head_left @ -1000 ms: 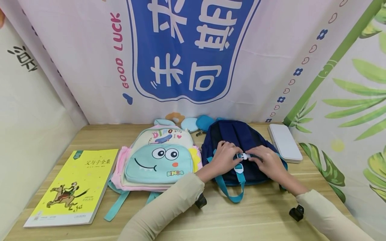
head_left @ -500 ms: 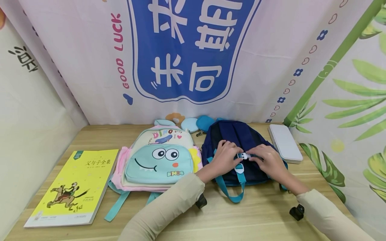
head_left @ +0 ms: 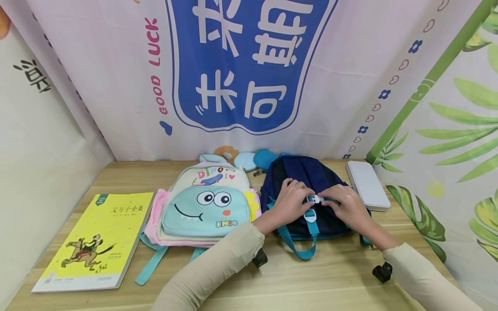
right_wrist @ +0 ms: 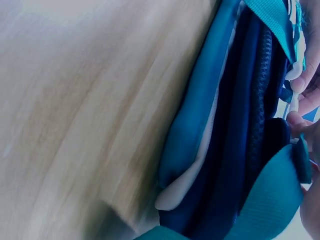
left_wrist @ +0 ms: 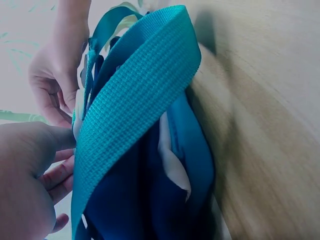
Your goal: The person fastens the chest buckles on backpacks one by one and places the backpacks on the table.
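Observation:
A navy backpack [head_left: 301,172] with teal straps lies back side up on the wooden table [head_left: 303,280]. Both my hands meet over its middle at a small white buckle [head_left: 316,199]. My left hand [head_left: 292,202] pinches the buckle's left half, and my right hand [head_left: 344,206] pinches its right half. A teal strap [left_wrist: 135,110] fills the left wrist view, with my fingers [left_wrist: 55,175] beside it. In the right wrist view my fingertips [right_wrist: 300,80] hold a white piece against the navy backpack [right_wrist: 250,130].
A pastel dinosaur backpack [head_left: 206,205] lies left of the navy one. A yellow book [head_left: 93,239] sits at the table's left. A white case [head_left: 367,183] lies at the right by the wall. Small blue round pouches [head_left: 254,159] rest at the back.
Both hands have stayed on the buckle, shifting only slightly upward. Nothing else moved.

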Tool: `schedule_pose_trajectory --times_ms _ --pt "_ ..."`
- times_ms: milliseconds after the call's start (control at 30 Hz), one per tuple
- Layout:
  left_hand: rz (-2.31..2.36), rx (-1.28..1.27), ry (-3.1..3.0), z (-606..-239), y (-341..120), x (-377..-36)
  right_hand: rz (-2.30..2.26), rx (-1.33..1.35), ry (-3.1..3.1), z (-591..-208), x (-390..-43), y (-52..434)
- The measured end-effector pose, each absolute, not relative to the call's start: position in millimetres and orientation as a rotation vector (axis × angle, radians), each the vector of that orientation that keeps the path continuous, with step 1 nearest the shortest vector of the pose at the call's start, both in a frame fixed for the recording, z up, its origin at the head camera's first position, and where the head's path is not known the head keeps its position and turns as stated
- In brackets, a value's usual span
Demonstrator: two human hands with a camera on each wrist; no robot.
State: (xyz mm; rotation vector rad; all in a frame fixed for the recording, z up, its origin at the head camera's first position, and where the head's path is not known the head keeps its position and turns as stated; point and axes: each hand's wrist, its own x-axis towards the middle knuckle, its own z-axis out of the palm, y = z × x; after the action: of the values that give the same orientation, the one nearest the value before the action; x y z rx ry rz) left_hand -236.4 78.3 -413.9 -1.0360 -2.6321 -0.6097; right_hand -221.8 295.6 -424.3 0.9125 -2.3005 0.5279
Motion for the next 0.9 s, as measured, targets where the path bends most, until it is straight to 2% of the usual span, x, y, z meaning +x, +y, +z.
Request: schedule_pose_trajectory --times_ms 900 --pt "-0.666 -1.055 -2.601 -412.5 79.3 -236.6 0.587 0.88 -2.31 -422.8 -221.0 294.4"
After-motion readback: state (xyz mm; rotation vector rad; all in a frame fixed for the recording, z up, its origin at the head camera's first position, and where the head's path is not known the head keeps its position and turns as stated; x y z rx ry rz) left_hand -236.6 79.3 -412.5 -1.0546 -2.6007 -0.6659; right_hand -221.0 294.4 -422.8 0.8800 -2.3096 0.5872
